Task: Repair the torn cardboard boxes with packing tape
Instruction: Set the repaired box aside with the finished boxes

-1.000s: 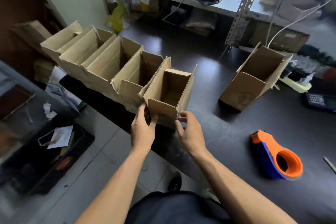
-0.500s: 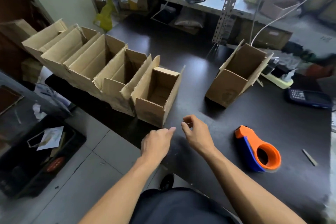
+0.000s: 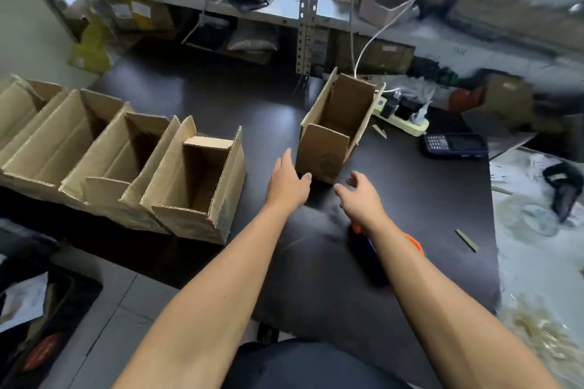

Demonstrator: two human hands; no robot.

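A single open cardboard box (image 3: 328, 136) stands upright in the middle of the dark table (image 3: 410, 262), flaps up. My left hand (image 3: 287, 183) reaches toward its lower left corner with fingers extended, just short of or touching it. My right hand (image 3: 360, 196) hovers just right of the box's front with fingers loosely spread, holding nothing. An orange and blue tape dispenser (image 3: 410, 240) lies on the table, mostly hidden under my right forearm. A row of several open cardboard boxes (image 3: 196, 183) lines the table's left edge.
A power strip (image 3: 401, 117) and a dark calculator (image 3: 455, 145) lie at the back right. A metal shelf post (image 3: 308, 9) and cables rise behind the box. A dark bin (image 3: 38, 325) sits on the floor to the left. A small strip (image 3: 467, 240) lies near the right edge.
Both hands let go of the nearest box in the left row and moved right and forward to the lone box. My view swung right; my right arm now covers the tape dispenser.
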